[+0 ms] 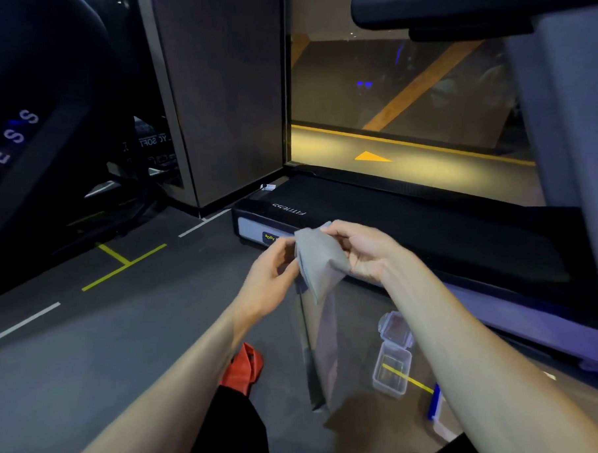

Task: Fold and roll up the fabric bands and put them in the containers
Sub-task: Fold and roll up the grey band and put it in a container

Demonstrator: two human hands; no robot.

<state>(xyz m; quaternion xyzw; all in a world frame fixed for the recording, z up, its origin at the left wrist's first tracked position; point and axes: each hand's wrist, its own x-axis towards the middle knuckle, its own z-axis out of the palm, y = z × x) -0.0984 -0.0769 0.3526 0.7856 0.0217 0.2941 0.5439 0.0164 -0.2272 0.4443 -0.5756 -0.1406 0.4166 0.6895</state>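
Grey fabric band (321, 259), folded at top, pinched between my left hand (272, 268) and right hand (360, 247), its tail hanging blurred, seemingly to the floor. Clear open container (393, 369) and red band (242, 365) lie below on the floor.

Two bare forearms, no sleeves; black trousers (231, 431) at the lower edge.

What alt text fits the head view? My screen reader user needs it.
Both hands, left hand and right hand, hold a grey fabric band partly folded above a gym floor; a red band and an open clear container lie below.
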